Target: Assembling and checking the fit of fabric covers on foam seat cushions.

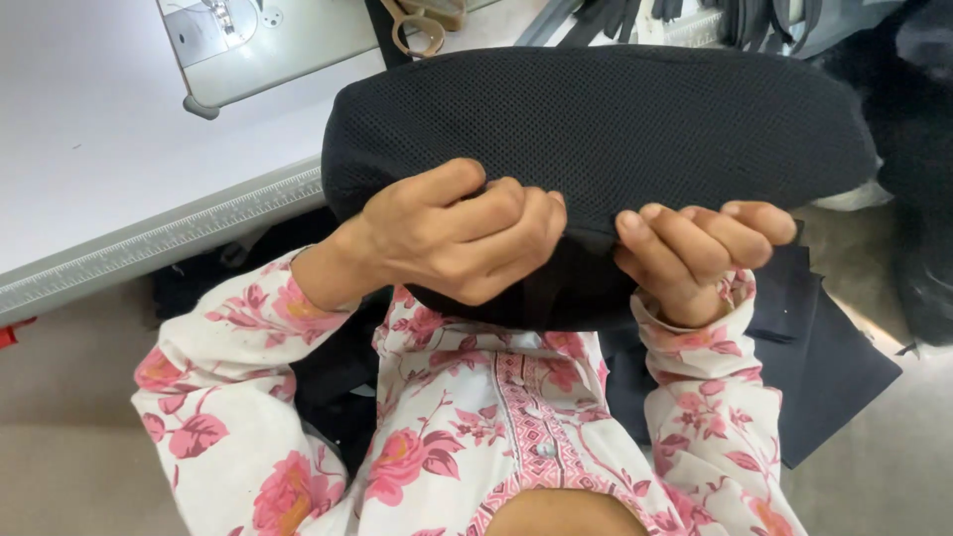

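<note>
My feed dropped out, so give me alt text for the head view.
Both hands, left hand and right hand, grip the near edge of a black mesh padded cushion over the lap. A white sewing table and scissors lie beyond.

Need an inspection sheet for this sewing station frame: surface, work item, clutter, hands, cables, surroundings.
Surface: white sewing table with a ruler strip along its front edge.
Job's things: black mesh padded piece, held up at its lower edge over the lap.
Clutter: scissors at the table's far edge; black straps piled behind.
Grippers: left hand and right hand each closed in a grip on the mesh piece's lower rim.
Cables: nothing seen.
Surroundings: sewing machine base; dark fabric pieces at the person's right; floral sleeves.
</note>
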